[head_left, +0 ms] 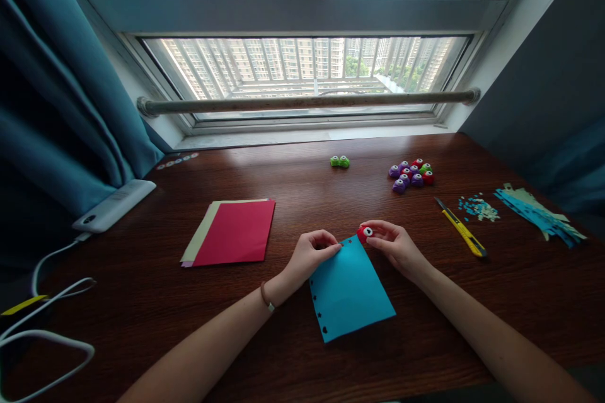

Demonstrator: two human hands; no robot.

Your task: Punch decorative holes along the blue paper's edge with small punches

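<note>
Blue paper (350,286) lies at the lower centre of the frame on the dark wooden desk (142,302), tilted a little, with small shaped holes already along its left edge and near its top edge. The left hand (309,255) pinches the sheet's upper left corner and pins it. The right hand (394,242) is closed around a small red punch (364,233), which sits on the upper right corner of the sheet. Judging by this, the step in hand is punching along the top edge; the next press calls for the punch slot to sit squarely over the paper while the other hand keeps it flat. At upper right of centre a cluster of purple, red and green punches (410,175) waits, with a green pair (339,162) apart to its left. A yellow utility knife (460,227) lies right of the hands, a stack of red paper (234,233) to the left
</note>
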